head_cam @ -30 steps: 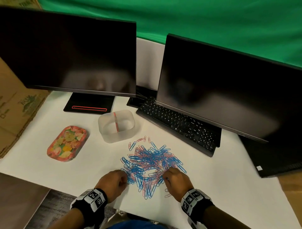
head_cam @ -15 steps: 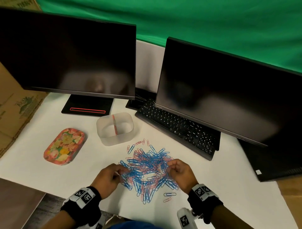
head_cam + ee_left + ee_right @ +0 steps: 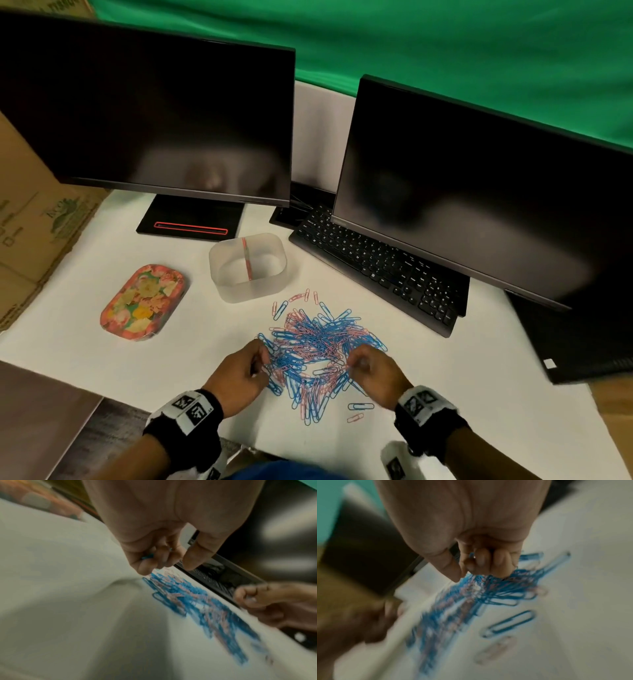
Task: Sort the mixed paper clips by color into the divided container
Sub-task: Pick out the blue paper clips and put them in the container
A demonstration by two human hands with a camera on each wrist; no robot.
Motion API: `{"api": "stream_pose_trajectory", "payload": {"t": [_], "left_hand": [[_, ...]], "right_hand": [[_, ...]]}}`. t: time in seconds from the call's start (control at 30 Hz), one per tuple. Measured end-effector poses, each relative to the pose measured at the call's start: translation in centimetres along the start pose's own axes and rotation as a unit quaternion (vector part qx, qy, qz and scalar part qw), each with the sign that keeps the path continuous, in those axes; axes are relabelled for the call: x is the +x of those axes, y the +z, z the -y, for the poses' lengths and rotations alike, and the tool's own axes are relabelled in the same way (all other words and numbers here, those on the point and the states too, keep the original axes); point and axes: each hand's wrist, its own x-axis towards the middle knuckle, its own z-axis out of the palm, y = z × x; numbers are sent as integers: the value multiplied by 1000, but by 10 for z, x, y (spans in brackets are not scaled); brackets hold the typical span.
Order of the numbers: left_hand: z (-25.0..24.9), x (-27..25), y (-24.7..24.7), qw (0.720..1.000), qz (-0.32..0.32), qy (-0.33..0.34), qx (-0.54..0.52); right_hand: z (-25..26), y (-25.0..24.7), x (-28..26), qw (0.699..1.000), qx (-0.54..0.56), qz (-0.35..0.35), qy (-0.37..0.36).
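Observation:
A mixed pile of blue and pink paper clips (image 3: 318, 346) lies on the white table in front of the frosted divided container (image 3: 250, 291), which has a pink divider (image 3: 247, 260) and looks empty. My left hand (image 3: 253, 363) is at the pile's left edge with its fingers curled; in the left wrist view a blue clip (image 3: 147, 557) sits inside them. My right hand (image 3: 363, 363) is at the pile's right edge, fingers curled and pinching over the clips (image 3: 488, 591). What it pinches is too blurred to colour. A blue clip (image 3: 360, 406) and a pink clip (image 3: 355, 418) lie apart.
A flowered oval tin (image 3: 144, 301) lies left of the container. A black keyboard (image 3: 376, 263) runs along the right under the right monitor (image 3: 479, 192). The left monitor (image 3: 154, 120) stands behind the container. A cardboard box (image 3: 34, 212) borders the table's left side.
Both hands have stayed at the near edge of the pile, fingers working among the clips. The right hand shifted slightly up and right. The container has not moved.

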Motion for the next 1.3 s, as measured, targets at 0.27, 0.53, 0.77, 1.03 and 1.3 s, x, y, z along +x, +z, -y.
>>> {"api": "stream_pose_trajectory", "payload": {"t": [0.27, 0.53, 0.77, 1.03, 1.3], "left_hand": [[24, 1, 10, 966, 8, 62, 251], [30, 1, 11, 964, 7, 63, 257], [25, -3, 3, 984, -2, 35, 173], [29, -5, 0, 997, -43, -14, 56], [19, 3, -10, 930, -34, -190, -313]], "right_hand": [[-15, 10, -16, 931, -329, 35, -152], [-24, 13, -9, 910, -378, 45, -166], [-22, 14, -1, 898, -395, 36, -189], [-18, 14, -1, 891, -403, 71, -198], [-10, 14, 4, 901, -398, 93, -144]]}}
